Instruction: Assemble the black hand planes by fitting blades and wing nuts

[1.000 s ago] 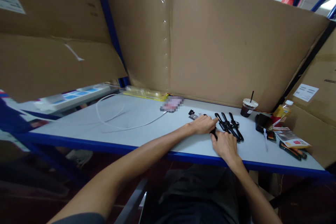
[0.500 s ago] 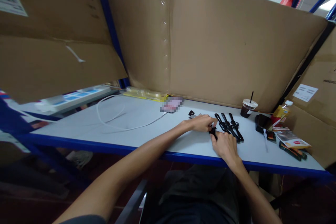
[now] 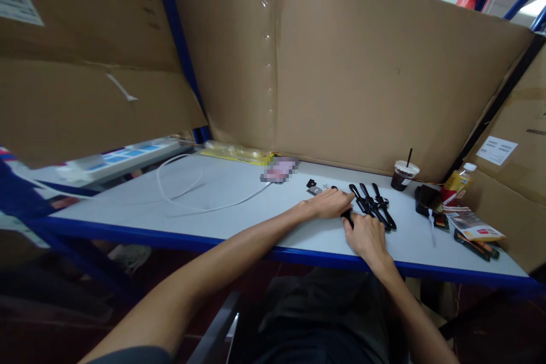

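My left hand (image 3: 334, 203) is closed over the middle of a black spokeshave (image 3: 348, 217), hiding most of it. One dark handle end shows just beyond the knuckles. My right hand (image 3: 367, 236) grips the near handle of the same tool, fingers curled round it. Close to the right of both hands lie several black spokeshaves (image 3: 370, 205), side by side and slanting on the table. Past my left hand sit a small black part (image 3: 311, 183), a grey metal plate (image 3: 314, 190) and a tiny shiny piece (image 3: 325, 186).
A phone (image 3: 279, 170) with a white cable (image 3: 217, 209) lies farther back on the table (image 3: 256, 222). To the right stand a drink cup (image 3: 403, 176) and a bottle (image 3: 460, 182), near a snack packet (image 3: 475, 224). Cardboard (image 3: 362, 68) walls the back.
My left hand has flattened and shifted over the spokeshave's middle, covering the metal piece that showed there. The right hand keeps its place on the handle.
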Tool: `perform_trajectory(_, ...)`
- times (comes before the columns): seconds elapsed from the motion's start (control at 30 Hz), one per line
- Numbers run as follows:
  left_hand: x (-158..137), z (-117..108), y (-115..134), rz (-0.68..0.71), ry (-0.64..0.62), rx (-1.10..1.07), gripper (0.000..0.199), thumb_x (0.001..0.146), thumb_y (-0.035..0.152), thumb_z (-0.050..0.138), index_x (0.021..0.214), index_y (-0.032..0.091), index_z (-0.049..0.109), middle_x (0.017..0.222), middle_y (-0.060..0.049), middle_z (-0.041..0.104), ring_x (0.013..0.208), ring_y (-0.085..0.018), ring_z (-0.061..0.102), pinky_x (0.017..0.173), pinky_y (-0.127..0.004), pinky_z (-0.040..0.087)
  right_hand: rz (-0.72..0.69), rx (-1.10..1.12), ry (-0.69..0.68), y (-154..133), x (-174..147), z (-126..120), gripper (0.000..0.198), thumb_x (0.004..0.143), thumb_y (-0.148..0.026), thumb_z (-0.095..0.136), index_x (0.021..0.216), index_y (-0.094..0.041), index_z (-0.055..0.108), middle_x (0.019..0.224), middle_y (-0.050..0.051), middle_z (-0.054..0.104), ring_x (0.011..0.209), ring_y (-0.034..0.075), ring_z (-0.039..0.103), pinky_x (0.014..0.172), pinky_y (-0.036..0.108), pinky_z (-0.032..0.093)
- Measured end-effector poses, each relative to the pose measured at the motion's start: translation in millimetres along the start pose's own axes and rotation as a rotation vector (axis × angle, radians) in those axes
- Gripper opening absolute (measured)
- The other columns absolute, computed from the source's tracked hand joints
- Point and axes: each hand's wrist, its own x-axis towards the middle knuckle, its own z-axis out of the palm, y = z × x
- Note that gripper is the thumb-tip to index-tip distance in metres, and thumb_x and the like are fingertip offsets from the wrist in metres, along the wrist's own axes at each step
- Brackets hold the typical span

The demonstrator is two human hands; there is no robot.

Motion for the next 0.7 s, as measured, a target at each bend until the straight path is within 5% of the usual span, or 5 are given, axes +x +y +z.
perform_trajectory(0.47,3,6,0,0.007,0.021,-0.010,0.019,0.101,0.022,0.043,0.110,0.018,0.059,0.091,-0.012,0.075,0.081,-0.028,0.073,0.068,-0.032,0.047,0.006,0.007,-0.033,0,-1,-3,0.041,0.103,-0.043,0.042,0.108,-0.019,0.074,0.100,0.017,0.075,0.095,0.029,0.072,0.081,0.035,0.048)
perform_trajectory(0.7,6,11,5,-0.024,0.013,0.031,0.036,0.105,0.045,0.039,0.106,0.017,0.061,0.094,-0.014,0.075,0.084,-0.030,0.073,0.069,-0.033,0.048,0.005,-0.008,-0.041,0,1,-1,0.040,0.102,-0.042,0.044,0.112,-0.018,0.073,0.102,0.017,0.075,0.097,0.029,0.072,0.082,0.035,0.048)
